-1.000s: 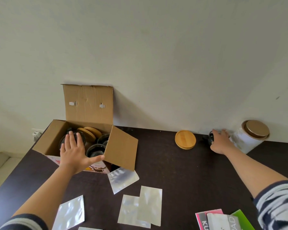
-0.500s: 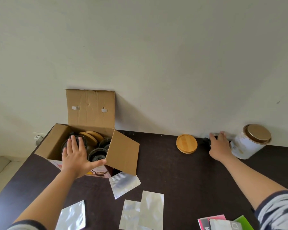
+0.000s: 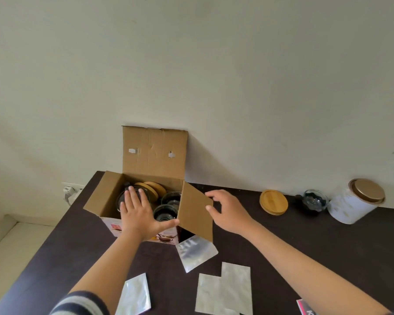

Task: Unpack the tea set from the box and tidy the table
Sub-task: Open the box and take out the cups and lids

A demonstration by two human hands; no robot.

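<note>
Reading what print there is gives little: the booklet (image 3: 305,309) at 5 o'clock is showing one white letter, seemingly a K, on pink and black, and the box (image 3: 155,178) is carrying a printed picture of tea ware on its white front, too small to read. Corrugated brown card is forming the box, sitting at 10 o'clock on the dark matte surface (image 3: 305,246), back flap standing upright against the wall, right flap hanging out and down. Inside, glass cups (image 3: 166,212) with dark rims and round wooden lids (image 3: 155,189) are lying packed together. The left hand (image 3: 139,217) is reaching flat over the open top, fingers straight and spread wide, gripping nothing. The right hand (image 3: 227,211) is hovering at the right flap's upper corner, fingers loosely curved and open, thumb near the flap's edge; contact is not clear. Toward 2 o'clock a round wooden disc (image 3: 273,202) is lying flat, a small glass cup (image 3: 315,200) is standing beside it, then a white tin (image 3: 352,204) with a brown lid. Shiny silver pouches (image 3: 223,289) are lying flat at 6 o'clock.
</note>
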